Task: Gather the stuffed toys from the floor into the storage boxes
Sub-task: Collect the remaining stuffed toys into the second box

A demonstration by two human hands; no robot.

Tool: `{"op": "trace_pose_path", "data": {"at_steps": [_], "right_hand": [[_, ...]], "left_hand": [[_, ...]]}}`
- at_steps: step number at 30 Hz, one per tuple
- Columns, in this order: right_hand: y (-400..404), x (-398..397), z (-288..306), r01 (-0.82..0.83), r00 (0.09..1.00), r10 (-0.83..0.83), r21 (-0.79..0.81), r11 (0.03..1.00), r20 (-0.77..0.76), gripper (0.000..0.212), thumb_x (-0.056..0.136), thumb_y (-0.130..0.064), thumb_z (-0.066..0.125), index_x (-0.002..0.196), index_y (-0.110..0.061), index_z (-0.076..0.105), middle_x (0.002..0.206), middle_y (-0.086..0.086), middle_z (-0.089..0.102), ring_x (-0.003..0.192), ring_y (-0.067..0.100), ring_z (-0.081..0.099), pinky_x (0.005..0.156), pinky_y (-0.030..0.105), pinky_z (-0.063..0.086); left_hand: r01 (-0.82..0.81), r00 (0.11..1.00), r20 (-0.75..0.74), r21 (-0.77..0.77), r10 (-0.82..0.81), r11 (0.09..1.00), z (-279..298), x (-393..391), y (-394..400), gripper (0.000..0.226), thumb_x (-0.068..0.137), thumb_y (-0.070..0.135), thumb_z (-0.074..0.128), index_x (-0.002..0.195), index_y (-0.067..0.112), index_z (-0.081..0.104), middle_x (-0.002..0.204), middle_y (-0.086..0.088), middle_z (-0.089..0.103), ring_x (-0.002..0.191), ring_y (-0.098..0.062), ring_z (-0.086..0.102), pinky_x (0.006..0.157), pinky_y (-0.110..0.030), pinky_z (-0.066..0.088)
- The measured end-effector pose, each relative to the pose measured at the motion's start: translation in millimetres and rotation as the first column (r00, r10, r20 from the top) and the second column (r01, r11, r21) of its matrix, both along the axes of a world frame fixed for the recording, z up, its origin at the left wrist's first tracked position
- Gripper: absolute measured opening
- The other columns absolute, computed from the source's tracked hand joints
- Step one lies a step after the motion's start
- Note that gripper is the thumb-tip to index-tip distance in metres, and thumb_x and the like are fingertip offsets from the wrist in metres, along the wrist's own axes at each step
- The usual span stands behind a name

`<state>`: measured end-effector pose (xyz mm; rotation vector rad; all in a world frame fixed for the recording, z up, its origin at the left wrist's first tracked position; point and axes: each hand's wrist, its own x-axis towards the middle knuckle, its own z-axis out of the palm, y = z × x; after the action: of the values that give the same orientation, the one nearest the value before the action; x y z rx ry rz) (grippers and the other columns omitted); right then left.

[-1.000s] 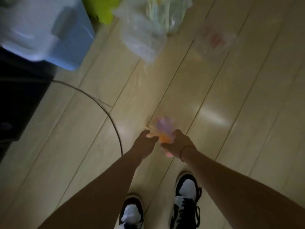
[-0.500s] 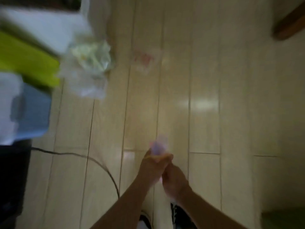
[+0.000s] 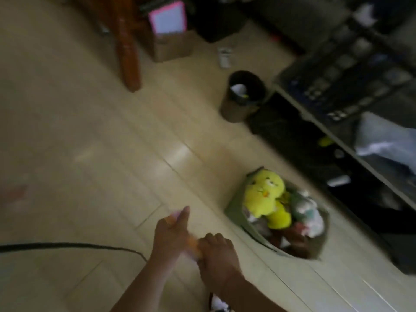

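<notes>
Fingers [image 3: 216, 244] now nearer toy box [image 3: 234, 210]

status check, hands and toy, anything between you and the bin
Left hand and right hand both hold small orange-and-purple toy. Green bin ahead right, already stuffed, yellow plush on top. Bare floor between.

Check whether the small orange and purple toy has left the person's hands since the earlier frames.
No. The small toy stays gripped between the left hand and right hand; only the camera has swung, bringing the green storage box into view.
</notes>
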<state>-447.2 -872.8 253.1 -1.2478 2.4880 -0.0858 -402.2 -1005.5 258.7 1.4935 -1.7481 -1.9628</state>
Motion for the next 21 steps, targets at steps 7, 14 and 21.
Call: {"op": "trace_pose_path", "data": {"at_steps": [7, 14, 21], "right_hand": [[167.6, -83.6, 8.3, 0.334, 0.912, -0.355, -0.129, 0.934, -0.207, 0.016, 0.052, -0.026, 0.057, 0.064, -0.019, 0.064, 0.057, -0.005, 0.059, 0.049, 0.019, 0.06, 0.04, 0.021, 0.044], [228.8, -153.6, -38.3, 0.722, 0.685, -0.712, -0.018, 0.691, 0.154, 0.027, 0.08, -0.026, 0.06, 0.106, -0.022, 0.065, 0.098, 0.004, 0.07, 0.089, 0.028, 0.069, 0.068, 0.028, 0.052], [293.0, -172.7, -77.2, 0.623, 0.53, -0.772, 0.456, 0.635, 0.35, 0.067, 0.09, -0.05, 0.051, 0.148, -0.024, 0.03, 0.146, 0.001, 0.045, 0.133, 0.022, 0.045, 0.103, 0.033, 0.042]], "left_hand": [[0.258, 0.961, -0.109, 0.014, -0.255, 0.966, 16.6, -85.5, 119.7, 0.058, 0.092, 0.041, 0.06, 0.044, 0.015, 0.041, 0.04, -0.005, 0.037, 0.041, -0.02, 0.035, 0.049, -0.029, 0.032], [0.184, 0.981, -0.051, -0.023, -0.185, 0.983, 9.8, -128.5, 165.6, 0.034, 0.098, 0.029, 0.051, 0.075, 0.007, 0.062, 0.072, -0.014, 0.064, 0.051, -0.02, 0.053, 0.056, -0.033, 0.044], [0.002, 1.0, 0.03, 0.055, -0.004, 0.999, 1.2, -183.9, 191.6, 0.026, 0.098, 0.027, 0.052, 0.081, 0.011, 0.062, 0.083, -0.012, 0.065, 0.062, -0.022, 0.056, 0.06, -0.034, 0.046]]}}
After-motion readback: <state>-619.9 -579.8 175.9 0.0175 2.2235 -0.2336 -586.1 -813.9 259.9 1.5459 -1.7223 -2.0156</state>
